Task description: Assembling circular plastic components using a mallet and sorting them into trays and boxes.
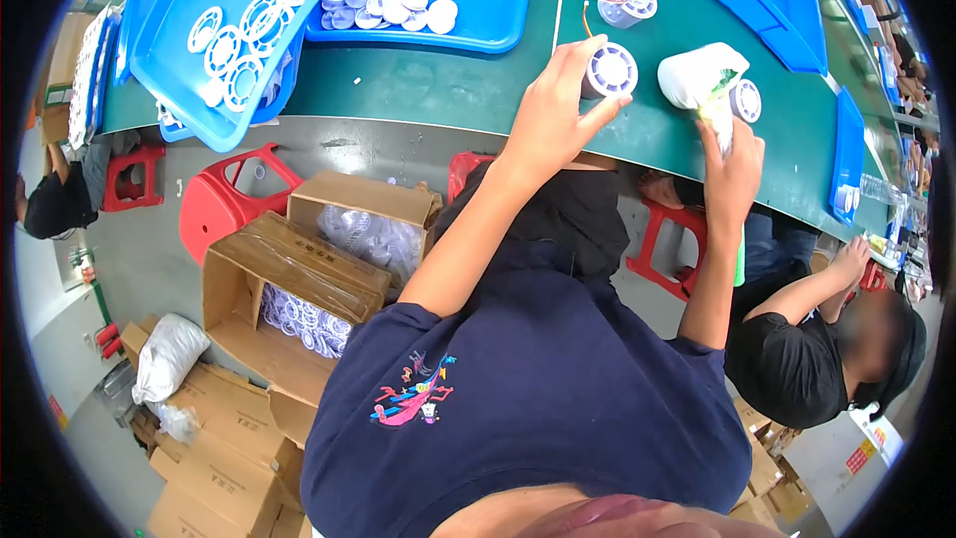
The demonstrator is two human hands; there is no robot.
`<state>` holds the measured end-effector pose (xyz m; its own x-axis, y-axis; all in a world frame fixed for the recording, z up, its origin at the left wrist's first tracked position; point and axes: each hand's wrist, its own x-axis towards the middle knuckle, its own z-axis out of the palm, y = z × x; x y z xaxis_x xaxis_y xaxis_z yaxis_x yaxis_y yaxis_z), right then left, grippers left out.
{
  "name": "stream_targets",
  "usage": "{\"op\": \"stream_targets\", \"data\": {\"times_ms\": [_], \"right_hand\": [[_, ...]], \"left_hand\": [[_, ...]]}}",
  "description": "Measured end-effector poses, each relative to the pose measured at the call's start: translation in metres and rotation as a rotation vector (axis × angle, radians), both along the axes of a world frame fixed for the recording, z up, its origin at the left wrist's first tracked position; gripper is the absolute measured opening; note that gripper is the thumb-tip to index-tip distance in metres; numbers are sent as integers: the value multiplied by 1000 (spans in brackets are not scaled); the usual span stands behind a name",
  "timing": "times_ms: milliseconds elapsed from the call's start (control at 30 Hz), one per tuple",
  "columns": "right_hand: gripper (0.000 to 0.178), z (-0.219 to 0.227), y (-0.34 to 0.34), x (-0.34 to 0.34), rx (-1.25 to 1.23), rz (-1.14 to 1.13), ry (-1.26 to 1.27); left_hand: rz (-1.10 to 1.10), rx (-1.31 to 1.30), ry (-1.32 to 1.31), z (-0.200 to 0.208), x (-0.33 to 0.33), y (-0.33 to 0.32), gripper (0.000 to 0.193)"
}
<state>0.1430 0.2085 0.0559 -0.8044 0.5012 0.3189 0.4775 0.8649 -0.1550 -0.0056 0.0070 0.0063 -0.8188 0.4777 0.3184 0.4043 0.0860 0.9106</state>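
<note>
- Hand on the left (558, 108) holds a white cylinder (610, 72) between thumb and fingers; its slotted round face is visible. Whether it touches the green surface (428, 90), I cannot tell.
- Right hand (735, 167) is narrow, pinching the lower end of a white pouch (689, 78) with green marks.
- Slotted round part (747, 101) is just beside this pouch, partly hidden.
- Second cylinder (629, 2), with thin wires, stands farther from the person.
- Blue tray (171, 75), well apart to the left, carries white rings.

white cylinder (747, 100) partly hidden by white object (689, 78), blue tray (510, 2) cropped above
</note>
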Motion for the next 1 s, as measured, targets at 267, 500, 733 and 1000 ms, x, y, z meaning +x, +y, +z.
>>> {"op": "stream_targets", "data": {"times_ms": [267, 500, 733, 1000], "right_hand": [[34, 5, -58, -2, -952, 139, 111], [35, 4, -56, 5, -1007, 121, 74], [47, 5, -51, 11, -1137, 28, 169], [53, -4, -59, 4, -1325, -36, 314]], "left_hand": [[-22, 38, 42, 0, -7, -1, 66], [44, 14, 31, 6, -1, 1, 83], [53, 9, 107, 0, 1, -1, 85], [-9, -6, 45, -6, -2, 1, 74]]}}
